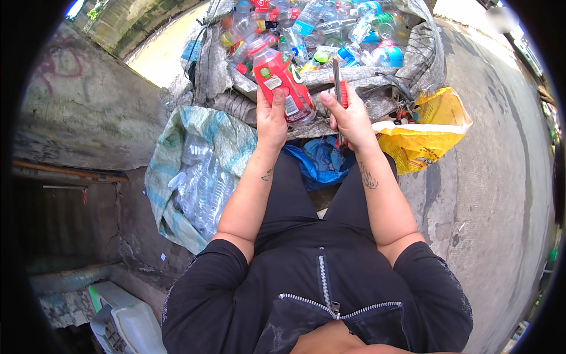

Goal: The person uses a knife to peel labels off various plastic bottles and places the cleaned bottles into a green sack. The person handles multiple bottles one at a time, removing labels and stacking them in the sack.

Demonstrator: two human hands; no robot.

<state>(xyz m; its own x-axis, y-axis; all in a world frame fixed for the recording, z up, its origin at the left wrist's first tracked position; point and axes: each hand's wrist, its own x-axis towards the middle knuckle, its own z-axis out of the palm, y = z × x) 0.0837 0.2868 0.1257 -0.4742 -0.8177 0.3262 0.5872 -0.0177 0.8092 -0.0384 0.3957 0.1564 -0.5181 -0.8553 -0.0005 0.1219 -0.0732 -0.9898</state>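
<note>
My left hand (271,121) is closed round a plastic bottle (290,88) with a red wrap label, held tilted with its neck toward the upper left. In my right hand (354,121) is a red utility knife (336,74), its blade end pointing up and away from me. A small gap separates the knife from the bottle. Just beyond both hands stands a large grey woven sack (429,56), its mouth full of mixed plastic bottles (336,28), many with coloured labels and caps.
At left, a blue-and-white striped sack (159,189) contains clear bare bottles (203,189). Between my knees sits a blue plastic bag (321,174). A yellow bag (415,144) with small dark and red pieces is at right. Concrete wall (88,118) borders the left; pavement (489,194) lies right.
</note>
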